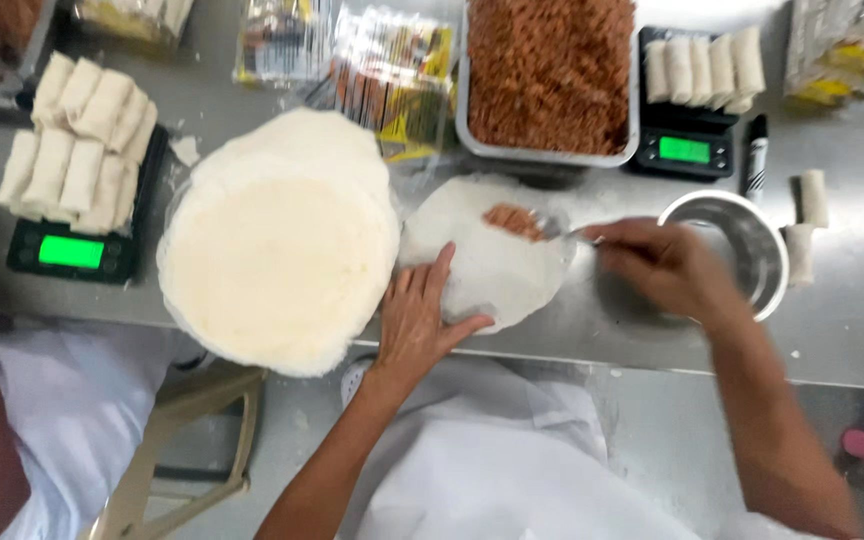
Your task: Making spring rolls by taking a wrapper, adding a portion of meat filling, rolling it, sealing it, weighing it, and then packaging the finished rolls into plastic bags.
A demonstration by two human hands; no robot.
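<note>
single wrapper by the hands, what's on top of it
A small heap of brown filling lies on the wrapper, with the spoon in the right hand at it. The left hand presses the near edge, covering the wrapper there.

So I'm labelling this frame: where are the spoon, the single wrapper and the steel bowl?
spoon (550, 226), head view, its bowl end.
single wrapper (497, 275), head view, bare middle.
steel bowl (772, 250), head view, right rim.
</note>
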